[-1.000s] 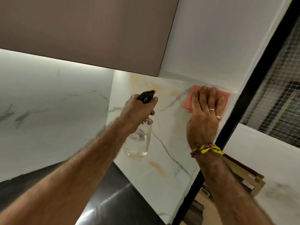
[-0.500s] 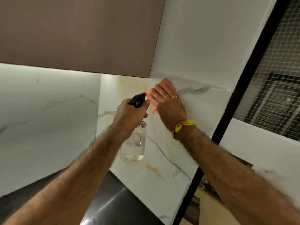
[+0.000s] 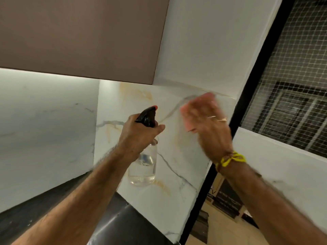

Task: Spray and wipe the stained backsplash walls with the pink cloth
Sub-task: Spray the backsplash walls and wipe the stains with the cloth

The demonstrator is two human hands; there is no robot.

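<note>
Cabinet [image 3: 79, 36]: big brownish upper unit, fills the top left, lit from underneath.
Plain wall [image 3: 208, 41]: white painted bit to the right of the cabinet, above the marble.
Backsplash [image 3: 177, 174]: white marble with grey veins, runs round an inside corner. The side panel on the right has orange-yellow stains, one patch up near the cabinet edge, one lower down near the counter.
Window [image 3: 297, 85]: right side, black frame, wire mesh over it.
Countertop [image 3: 113, 225]: dark and shiny, bottom middle.
Right hand [image 3: 207, 124]: fingers spread flat, pressing the cloth onto the upper part of the side panel just under the plain wall. Pretty motion-blurred tbh. Rings on the fingers.
Left hand [image 3: 139, 137]: clenched round the neck of the sprayer, held up in front of the side panel.
Spray bottle [image 3: 143, 167]: clear, a little liquid at the bottom, black trigger head with a red tip aimed at the marble, hanging below the fist.
Pink cloth [image 3: 185, 117]: mostly hidden under the right palm, only the left edge peeks out, flat against the marble.
Wristband [image 3: 231, 159]: yellow thread tied on the right wrist.
</note>
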